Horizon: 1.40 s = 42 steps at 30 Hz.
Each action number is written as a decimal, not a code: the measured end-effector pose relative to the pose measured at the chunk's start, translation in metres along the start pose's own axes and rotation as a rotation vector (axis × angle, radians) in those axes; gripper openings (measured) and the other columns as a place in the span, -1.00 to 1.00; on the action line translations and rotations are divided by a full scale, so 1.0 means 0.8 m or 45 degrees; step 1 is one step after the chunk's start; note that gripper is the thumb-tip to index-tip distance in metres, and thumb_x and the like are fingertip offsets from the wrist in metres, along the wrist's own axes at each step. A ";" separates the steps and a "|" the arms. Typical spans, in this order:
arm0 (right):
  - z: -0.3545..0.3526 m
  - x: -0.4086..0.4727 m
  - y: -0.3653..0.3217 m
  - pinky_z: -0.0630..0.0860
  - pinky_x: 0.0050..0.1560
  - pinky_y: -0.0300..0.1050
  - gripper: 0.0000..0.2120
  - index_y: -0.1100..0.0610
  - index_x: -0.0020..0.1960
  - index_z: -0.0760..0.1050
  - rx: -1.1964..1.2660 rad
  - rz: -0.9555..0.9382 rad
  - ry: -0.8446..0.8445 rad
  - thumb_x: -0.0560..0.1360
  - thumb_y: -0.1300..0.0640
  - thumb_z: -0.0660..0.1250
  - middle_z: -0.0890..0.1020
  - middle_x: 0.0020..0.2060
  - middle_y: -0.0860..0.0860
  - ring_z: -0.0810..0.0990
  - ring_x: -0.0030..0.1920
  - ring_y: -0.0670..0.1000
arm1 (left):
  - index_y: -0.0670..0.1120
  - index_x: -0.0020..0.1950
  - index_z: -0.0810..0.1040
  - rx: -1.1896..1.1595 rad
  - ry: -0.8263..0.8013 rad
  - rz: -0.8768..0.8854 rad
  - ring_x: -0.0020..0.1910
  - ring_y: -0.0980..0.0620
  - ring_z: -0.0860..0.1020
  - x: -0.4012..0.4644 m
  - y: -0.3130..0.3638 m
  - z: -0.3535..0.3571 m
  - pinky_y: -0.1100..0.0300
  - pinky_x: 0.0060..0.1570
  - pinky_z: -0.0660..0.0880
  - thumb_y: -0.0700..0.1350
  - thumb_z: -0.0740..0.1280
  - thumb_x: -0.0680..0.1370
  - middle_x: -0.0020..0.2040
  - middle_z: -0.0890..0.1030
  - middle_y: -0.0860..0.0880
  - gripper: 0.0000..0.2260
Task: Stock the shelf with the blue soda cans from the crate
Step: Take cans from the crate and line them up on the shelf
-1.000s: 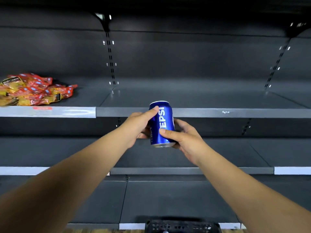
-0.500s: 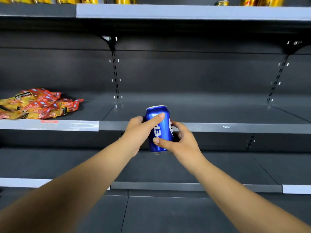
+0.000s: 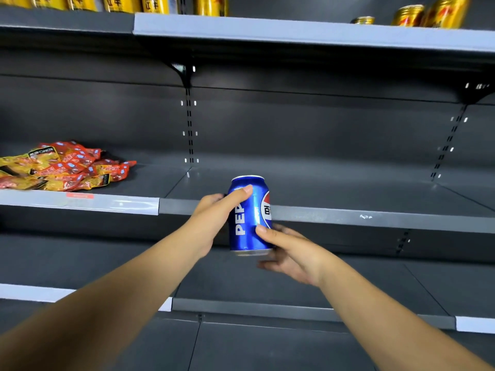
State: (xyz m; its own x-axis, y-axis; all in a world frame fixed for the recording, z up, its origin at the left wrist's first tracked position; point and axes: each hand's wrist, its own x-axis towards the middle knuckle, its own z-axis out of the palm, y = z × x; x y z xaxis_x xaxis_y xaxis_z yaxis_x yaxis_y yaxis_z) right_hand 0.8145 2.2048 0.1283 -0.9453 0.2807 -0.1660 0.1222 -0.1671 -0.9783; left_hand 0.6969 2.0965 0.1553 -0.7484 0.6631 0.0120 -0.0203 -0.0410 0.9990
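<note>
A blue soda can [image 3: 250,215] stands upright in the air, in front of the front edge of the middle shelf [image 3: 348,218]. My left hand [image 3: 214,212] grips its left side, with the thumb lying across the upper front. My right hand [image 3: 292,253] holds the can's lower right part. Its thumb lies on the front and its blurred fingers reach behind and under the base. The shelf board behind the can is bare. The crate is out of view.
Red and yellow snack packets [image 3: 61,167] lie on the left section of the same shelf. Yellow cans [image 3: 160,4] line the top shelf, with more yellow cans [image 3: 428,14] at the right. A lower shelf [image 3: 267,285] runs beneath my hands.
The view has tilted up, bringing the top shelf in and losing the crate. The can has turned so its round logo shows. My right hand has slid lower on it.
</note>
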 end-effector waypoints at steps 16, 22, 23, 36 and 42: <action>0.041 0.016 -0.013 0.59 -0.02 -0.09 -0.72 0.12 0.02 0.57 -0.013 -0.256 0.293 0.36 0.07 0.48 0.72 -0.14 0.05 0.68 -0.18 -0.03 | -0.15 0.05 0.63 -0.174 -0.041 -0.108 0.00 -0.19 0.65 0.016 0.015 -0.007 -0.12 0.14 0.53 0.14 0.38 0.43 -0.03 0.68 -0.18 -0.61; 0.060 0.023 -0.007 0.58 -0.08 -0.19 -0.71 0.08 -0.09 0.60 -0.239 -0.333 0.541 0.27 0.01 0.57 0.70 -0.21 -0.02 0.67 -0.14 -0.02 | -0.20 0.10 0.60 -0.169 -0.047 -0.151 -0.15 -0.12 0.66 0.010 0.013 -0.007 0.07 -0.11 0.59 0.27 0.39 0.28 -0.08 0.69 -0.17 -0.37; 0.062 0.021 -0.008 0.55 -0.18 -0.31 -0.72 0.08 -0.11 0.59 -0.297 -0.343 0.565 0.27 0.01 0.57 0.68 -0.24 -0.05 0.65 -0.20 -0.08 | -0.19 0.10 0.60 -0.150 -0.041 -0.154 -0.19 -0.08 0.67 0.010 0.012 -0.008 0.11 -0.16 0.58 0.30 0.38 0.20 -0.11 0.70 -0.14 -0.32; 0.069 0.017 -0.026 0.49 -0.11 -0.31 -0.44 0.04 0.20 0.39 -0.343 -0.305 0.397 0.29 0.04 0.57 0.62 0.02 -0.05 0.60 -0.02 -0.10 | -0.21 0.00 0.62 -0.193 0.044 0.006 -0.24 -0.07 0.67 0.011 0.026 -0.028 0.14 -0.25 0.58 0.17 0.45 0.23 -0.18 0.70 -0.13 -0.47; 0.057 0.008 -0.038 0.54 0.07 -0.19 -0.42 0.03 0.24 0.39 -0.338 -0.265 0.258 0.31 0.09 0.56 0.60 0.05 -0.06 0.61 0.03 -0.07 | -0.21 0.00 0.61 -0.214 0.049 0.025 -0.21 -0.12 0.66 0.009 0.026 -0.026 0.06 -0.18 0.60 0.18 0.54 0.18 -0.15 0.69 -0.17 -0.42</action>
State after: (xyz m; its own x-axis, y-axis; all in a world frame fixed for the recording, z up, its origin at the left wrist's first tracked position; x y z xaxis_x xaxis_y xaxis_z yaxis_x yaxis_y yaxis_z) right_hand 0.7909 2.1686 0.1625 -0.8824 0.4684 0.0445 0.0330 0.1559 -0.9872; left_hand 0.6774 2.0849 0.1754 -0.7747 0.6317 0.0266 -0.1137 -0.1805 0.9770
